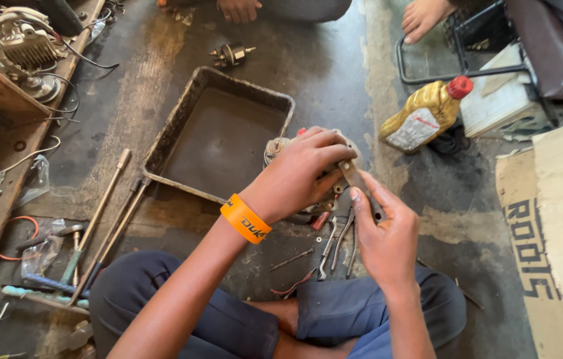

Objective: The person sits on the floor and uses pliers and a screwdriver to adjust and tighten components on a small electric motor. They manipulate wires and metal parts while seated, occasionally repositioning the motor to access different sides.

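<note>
Above the greasy floor (321,73), beside a dark metal tray (181,113), a small grey motor part (280,147) sits clamped under the left hand (301,174), fingers curled tight around it. Right hand (381,229) fingers pinch a flat metal tool (353,177) against it. Loose tools (338,242) lie below; a golden oil bottle (424,116) stands nearby.

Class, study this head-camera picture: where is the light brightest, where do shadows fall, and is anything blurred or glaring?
Head view: daylight is strongest at the right, washing out the cardboard sheet and glinting on the golden oil bottle; the metal tray interior is dim; soft shadow lies under the left hand and right hand; focus is sharp at centre, with the edges slightly stretched.
</note>
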